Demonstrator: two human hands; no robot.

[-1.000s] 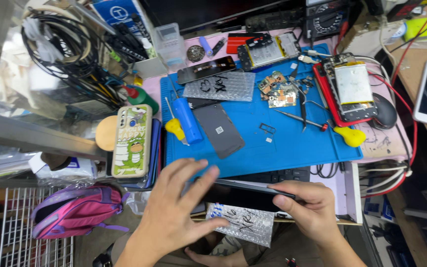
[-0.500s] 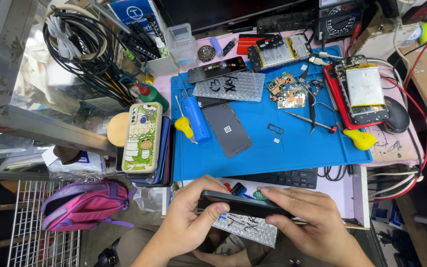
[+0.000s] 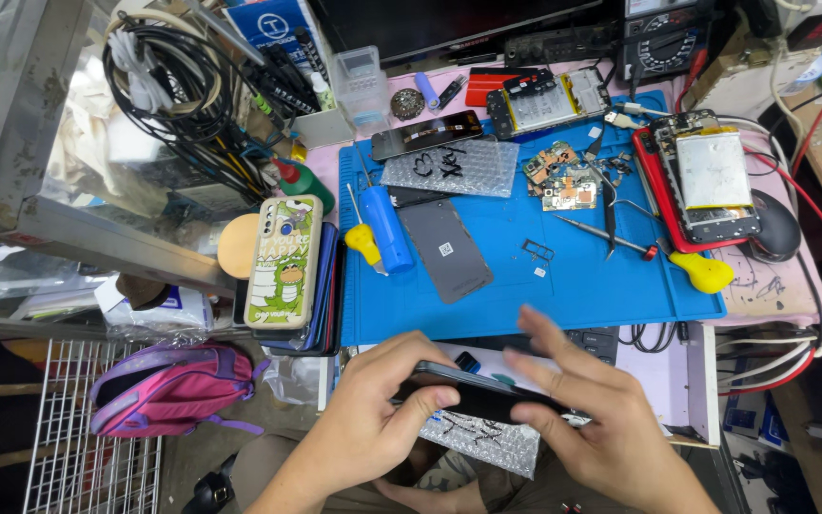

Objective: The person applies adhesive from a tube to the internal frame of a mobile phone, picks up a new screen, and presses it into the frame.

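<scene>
black flat phone (image 3: 473, 390) sits pinched in the left hand (image 3: 373, 409); right hand (image 3: 611, 428), fingers spread, only brushes it, so it might slip onto the lap.

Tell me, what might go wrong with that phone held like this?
The dark phone is held off the bench edge, gripped mainly by the left hand; the right hand has its fingers spread, so it might slip and fall. A knock could also scatter the small circuit boards on the blue mat.
</scene>
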